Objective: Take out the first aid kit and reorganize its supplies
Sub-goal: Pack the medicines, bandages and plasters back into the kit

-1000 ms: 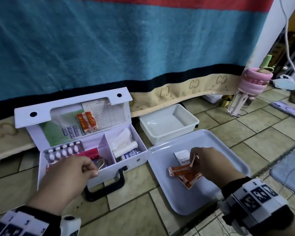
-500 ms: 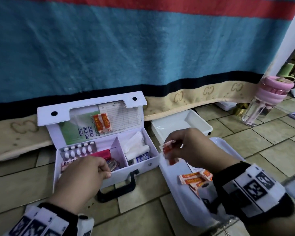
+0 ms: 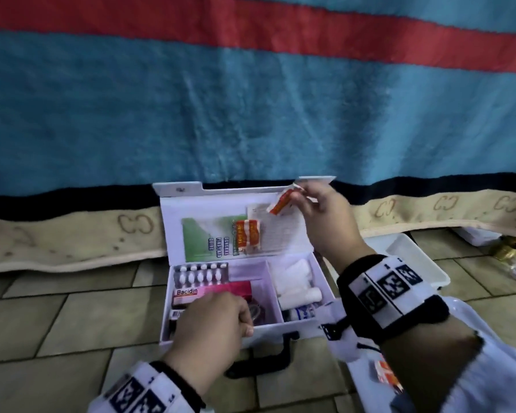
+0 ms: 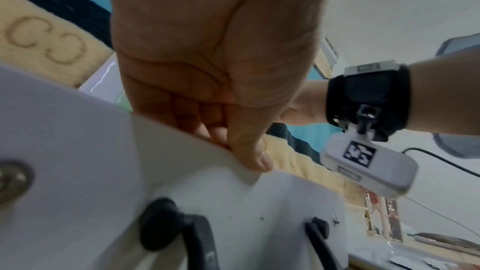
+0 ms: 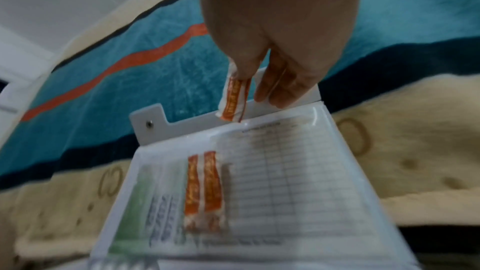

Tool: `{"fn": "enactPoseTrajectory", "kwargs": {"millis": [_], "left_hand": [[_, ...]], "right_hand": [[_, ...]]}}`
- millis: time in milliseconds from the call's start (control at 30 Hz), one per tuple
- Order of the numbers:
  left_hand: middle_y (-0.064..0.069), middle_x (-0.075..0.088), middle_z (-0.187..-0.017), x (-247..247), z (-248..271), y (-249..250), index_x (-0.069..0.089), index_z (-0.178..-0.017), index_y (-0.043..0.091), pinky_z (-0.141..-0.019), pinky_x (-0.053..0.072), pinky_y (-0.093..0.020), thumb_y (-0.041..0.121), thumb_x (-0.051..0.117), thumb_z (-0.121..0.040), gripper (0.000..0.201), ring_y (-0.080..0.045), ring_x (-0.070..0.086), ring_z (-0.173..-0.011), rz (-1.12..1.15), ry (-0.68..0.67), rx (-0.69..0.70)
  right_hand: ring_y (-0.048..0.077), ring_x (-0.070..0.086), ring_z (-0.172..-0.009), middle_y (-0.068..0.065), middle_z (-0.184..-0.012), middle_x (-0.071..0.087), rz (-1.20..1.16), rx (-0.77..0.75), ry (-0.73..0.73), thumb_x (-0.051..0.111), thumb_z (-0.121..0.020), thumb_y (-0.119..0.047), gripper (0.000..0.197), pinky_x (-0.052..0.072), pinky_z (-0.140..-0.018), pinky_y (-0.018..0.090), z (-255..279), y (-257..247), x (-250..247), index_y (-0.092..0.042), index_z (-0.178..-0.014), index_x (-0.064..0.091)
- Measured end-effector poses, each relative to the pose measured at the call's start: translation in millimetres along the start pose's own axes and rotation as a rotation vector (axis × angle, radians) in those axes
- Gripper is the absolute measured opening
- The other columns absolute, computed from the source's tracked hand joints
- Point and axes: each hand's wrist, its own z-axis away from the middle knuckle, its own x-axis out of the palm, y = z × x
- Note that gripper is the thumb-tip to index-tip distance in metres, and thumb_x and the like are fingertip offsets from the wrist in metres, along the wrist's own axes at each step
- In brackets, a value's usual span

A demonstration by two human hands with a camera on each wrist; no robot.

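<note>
First aid kit [image 3: 283,326] sits open on the tiled floor [image 3: 72,308], my left hand [image 3: 212,326] gripping its front wall, thumb outside and fingers curled inside, my right hand [image 3: 319,210] pinching an orange-and-white sachet [image 3: 282,202] at the lid's [image 3: 221,210] top edge.

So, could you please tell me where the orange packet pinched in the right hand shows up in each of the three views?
Head: the orange packet is upper centre, in front of the lid's top edge, pinched by the right hand.
Left wrist: not in it; only the right wrist shows.
Right wrist: the packet hangs centre, just above the lid's rim.
Shared landmark: the kit's open lid.
</note>
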Motion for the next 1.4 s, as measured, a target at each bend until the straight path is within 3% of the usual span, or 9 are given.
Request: {"fn": "enactPoseTrajectory", "kwargs": {"millis": [233, 400, 600, 767, 900, 1000, 1133, 1300, 1400], "left_hand": [[0.01, 0.07, -0.093, 3, -2, -5, 0.067, -0.089, 0.028, -0.076, 0.045, -0.021, 0.032, 0.063, -0.082, 0.009, -0.008, 0.061, -0.093, 0.033, -0.008, 0.016], [0.014, 0.07, -0.09, 3, -3, -8, 0.064, -0.078, 0.033, -0.076, 0.045, -0.02, 0.033, 0.063, -0.081, 0.004, -0.002, 0.061, -0.089, 0.058, 0.001, 0.048], [0.014, 0.069, -0.091, 5, -4, -8, 0.066, -0.088, 0.031, -0.078, 0.048, -0.022, 0.037, 0.063, -0.081, 0.009, -0.004, 0.06, -0.09, 0.066, 0.004, 0.041], [0.015, 0.068, -0.091, 4, -4, -8, 0.066, -0.087, 0.031, -0.08, 0.048, -0.023, 0.036, 0.063, -0.081, 0.009, -0.004, 0.06, -0.09, 0.064, 0.001, 0.043], [0.016, 0.068, -0.09, 4, -3, -7, 0.067, -0.087, 0.031, -0.079, 0.048, -0.022, 0.036, 0.063, -0.081, 0.008, -0.003, 0.06, -0.09, 0.073, 0.005, 0.037], [0.017, 0.067, -0.088, 3, -2, -7, 0.066, -0.085, 0.032, -0.079, 0.047, -0.022, 0.036, 0.063, -0.081, 0.006, -0.002, 0.059, -0.089, 0.073, 0.006, 0.034], [0.016, 0.067, -0.087, 4, -2, -6, 0.067, -0.085, 0.033, -0.079, 0.047, -0.023, 0.037, 0.064, -0.08, 0.006, -0.003, 0.06, -0.089, 0.08, 0.015, 0.037], [0.017, 0.063, -0.08, 5, -3, -7, 0.067, -0.087, 0.031, -0.078, 0.047, -0.022, 0.035, 0.064, -0.08, 0.009, -0.002, 0.06, -0.088, 0.082, 0.028, 0.037], [0.016, 0.066, -0.084, 5, -3, -7, 0.067, -0.089, 0.031, -0.078, 0.047, -0.021, 0.036, 0.063, -0.08, 0.01, -0.002, 0.06, -0.089, 0.08, 0.029, 0.032]], "right_hand": [[0.012, 0.058, -0.084, -0.003, -0.088, 0.066, 0.203, -0.029, -0.198, 0.07, -0.082, -0.011, 0.01, 0.036, -0.072, 0.001, -18, 0, 15, -0.013, -0.087, 0.077], [0.019, 0.061, -0.099, 0.001, -0.1, 0.071, 0.434, -0.105, -0.303, 0.069, -0.082, -0.018, 0.014, 0.047, -0.088, 0.031, -21, -3, 15, -0.019, -0.094, 0.076], [0.024, 0.054, -0.11, 0.005, -0.115, 0.059, 0.602, -0.121, -0.51, 0.049, -0.095, -0.018, 0.024, 0.043, -0.094, 0.03, -26, -14, 11, -0.017, -0.106, 0.07], [0.029, 0.058, -0.102, 0.003, -0.105, 0.065, 0.642, -0.029, -0.577, 0.052, -0.086, -0.019, 0.026, 0.052, -0.085, 0.038, -26, -20, 15, -0.037, -0.096, 0.069], [0.032, 0.048, -0.107, 0.003, -0.11, 0.055, 0.705, 0.072, -0.639, 0.046, -0.078, -0.033, 0.027, 0.044, -0.092, 0.044, -23, -25, 19, -0.057, -0.068, 0.054], [0.024, 0.037, -0.105, -0.001, -0.102, 0.049, 0.736, 0.091, -0.624, 0.048, -0.089, -0.023, 0.024, 0.03, -0.085, 0.029, -20, -27, 17, -0.043, -0.089, 0.062], [0.017, 0.019, -0.087, 0.001, -0.1, 0.035, 0.7, 0.076, -0.633, 0.043, -0.097, -0.018, 0.03, 0.019, -0.08, 0.028, -15, -35, 9, -0.035, -0.111, 0.063], [0.013, 0.021, -0.087, -0.009, -0.077, 0.033, 0.675, 0.045, -0.58, 0.046, -0.095, -0.017, 0.027, 0.022, -0.084, 0.028, -15, -31, 10, -0.032, -0.11, 0.062], [0.012, 0.026, -0.092, -0.006, -0.089, 0.042, 0.649, 0.045, -0.559, 0.048, -0.093, -0.019, 0.019, 0.019, -0.081, 0.028, -15, -26, 13, -0.031, -0.103, 0.058]]}}
